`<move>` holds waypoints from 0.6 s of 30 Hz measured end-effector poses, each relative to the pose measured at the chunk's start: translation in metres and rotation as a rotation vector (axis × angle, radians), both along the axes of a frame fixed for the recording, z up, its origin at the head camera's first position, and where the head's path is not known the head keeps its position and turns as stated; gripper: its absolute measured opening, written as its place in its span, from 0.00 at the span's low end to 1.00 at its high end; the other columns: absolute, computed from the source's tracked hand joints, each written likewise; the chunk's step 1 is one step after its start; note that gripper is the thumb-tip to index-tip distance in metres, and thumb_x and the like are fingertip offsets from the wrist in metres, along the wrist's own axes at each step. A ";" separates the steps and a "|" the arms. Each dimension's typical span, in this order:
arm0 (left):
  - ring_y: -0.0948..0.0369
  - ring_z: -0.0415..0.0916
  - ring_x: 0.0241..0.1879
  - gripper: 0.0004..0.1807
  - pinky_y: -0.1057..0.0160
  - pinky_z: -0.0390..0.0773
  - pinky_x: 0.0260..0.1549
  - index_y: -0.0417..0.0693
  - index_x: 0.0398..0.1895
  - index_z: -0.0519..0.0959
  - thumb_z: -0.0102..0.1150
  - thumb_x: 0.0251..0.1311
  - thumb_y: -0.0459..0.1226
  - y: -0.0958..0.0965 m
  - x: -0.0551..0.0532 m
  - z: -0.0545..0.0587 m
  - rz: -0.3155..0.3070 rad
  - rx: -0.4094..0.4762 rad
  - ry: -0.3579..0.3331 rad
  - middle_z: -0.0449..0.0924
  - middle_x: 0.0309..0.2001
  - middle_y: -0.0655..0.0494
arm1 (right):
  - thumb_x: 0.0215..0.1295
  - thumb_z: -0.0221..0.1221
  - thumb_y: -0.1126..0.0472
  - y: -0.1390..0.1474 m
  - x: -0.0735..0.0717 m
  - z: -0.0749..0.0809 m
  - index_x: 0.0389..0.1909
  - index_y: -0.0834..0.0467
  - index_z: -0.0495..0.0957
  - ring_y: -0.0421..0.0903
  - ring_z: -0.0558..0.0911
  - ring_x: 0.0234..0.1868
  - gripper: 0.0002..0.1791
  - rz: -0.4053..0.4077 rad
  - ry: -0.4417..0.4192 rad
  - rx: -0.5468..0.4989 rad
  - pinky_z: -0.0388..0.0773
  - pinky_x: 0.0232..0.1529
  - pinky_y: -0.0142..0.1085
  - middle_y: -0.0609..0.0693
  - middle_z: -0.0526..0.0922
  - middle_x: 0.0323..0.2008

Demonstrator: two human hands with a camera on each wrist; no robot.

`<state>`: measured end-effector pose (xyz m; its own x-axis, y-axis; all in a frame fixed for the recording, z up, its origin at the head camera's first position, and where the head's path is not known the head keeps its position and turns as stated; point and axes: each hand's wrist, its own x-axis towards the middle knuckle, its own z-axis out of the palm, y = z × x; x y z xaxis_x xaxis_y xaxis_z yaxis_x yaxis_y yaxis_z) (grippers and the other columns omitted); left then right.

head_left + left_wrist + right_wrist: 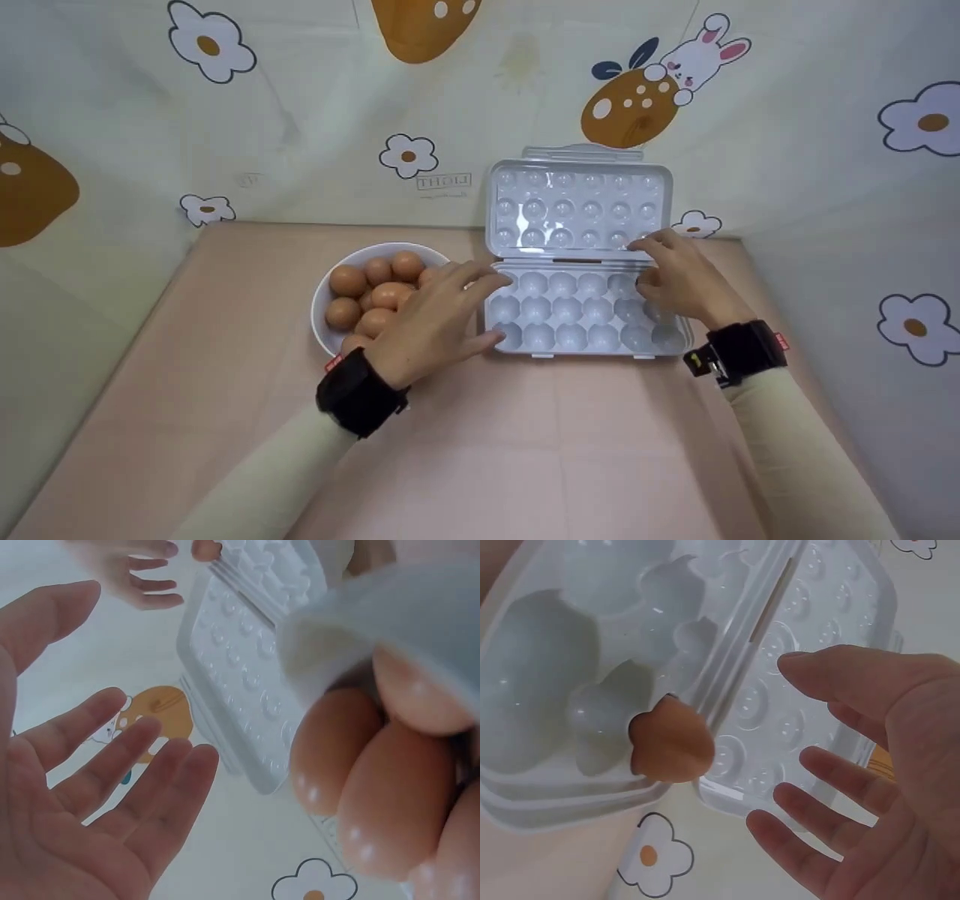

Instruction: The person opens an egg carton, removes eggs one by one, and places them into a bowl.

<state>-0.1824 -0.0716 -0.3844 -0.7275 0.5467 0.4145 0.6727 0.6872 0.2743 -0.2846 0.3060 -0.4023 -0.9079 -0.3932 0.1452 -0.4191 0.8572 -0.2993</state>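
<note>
A white plastic egg box [551, 351] lies unfolded, its dimpled lid [577, 221] leaning back at the far side. One brown egg [676, 744] sits in a corner hollow by the hinge; in the head view my right hand [688, 279] hides it. That hand hovers close over this corner, fingers spread and apart from the egg in the right wrist view. Left of the box, a white bowl [321, 300] holds several brown eggs [347, 280]. My left hand [439, 319] is above the bowl's right side, empty, its loosely extended fingers reaching toward the box's left edge.
A pinkish-beige table [480, 457] bears the bowl and the box. Right behind its far edge hangs a pale cloth [300, 142] printed with flowers and a rabbit. The cloth also closes off both sides.
</note>
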 end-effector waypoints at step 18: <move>0.50 0.76 0.65 0.34 0.52 0.77 0.64 0.51 0.70 0.77 0.75 0.63 0.49 0.019 0.010 -0.030 -0.012 -0.092 0.075 0.78 0.66 0.48 | 0.63 0.64 0.73 0.005 -0.014 -0.026 0.60 0.65 0.82 0.60 0.73 0.54 0.23 -0.028 -0.091 0.067 0.77 0.57 0.56 0.61 0.75 0.57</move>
<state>-0.1729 -0.0526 -0.4145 -0.6892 0.5936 0.4154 0.6976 0.6986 0.1591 -0.2990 0.3112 -0.4278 -0.9269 -0.3736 0.0362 -0.3685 0.8876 -0.2764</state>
